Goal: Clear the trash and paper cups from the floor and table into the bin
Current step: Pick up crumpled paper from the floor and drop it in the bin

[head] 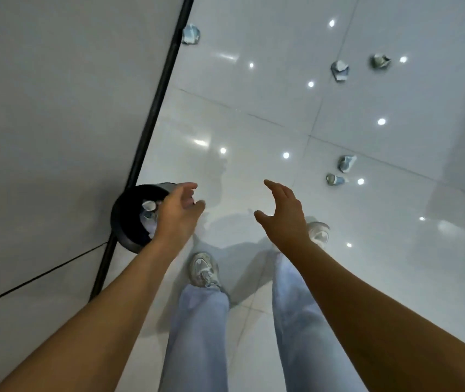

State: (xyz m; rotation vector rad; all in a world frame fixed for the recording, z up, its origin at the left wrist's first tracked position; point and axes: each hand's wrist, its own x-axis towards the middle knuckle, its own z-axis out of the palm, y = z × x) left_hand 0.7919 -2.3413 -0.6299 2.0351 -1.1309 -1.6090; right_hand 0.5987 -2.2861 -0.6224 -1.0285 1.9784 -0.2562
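Head view, looking down at a glossy white tiled floor [254,108] with ceiling-light reflections. Left hand [177,213] is released, fingers loosely spread, holding nothing; it hangs over the right-hand rim of the round black bin [125,227], which stands against the black skirting strip [152,114] of the grey wall [55,108]. Inside the bin, just left of the left hand's fingers, crumpled pale paper trash [149,212] is visible. Right hand [285,212] is also released, fingers extended, thumb apart, empty, well to the right of the bin. Beyond and right of the right hand: a small paper cup lying on its side [334,179] and, near it, a crushed blue-white paper cup [346,163]. Further out: two crumpled cups [340,70] [380,61], well apart from both hands. Far ahead of the left hand, a crumpled blue-white wad [191,34] touches the skirting. No legible writing on any item; prints too blurred. Below the hands: light blue jeans [200,335], grey-white sneakers [204,268].
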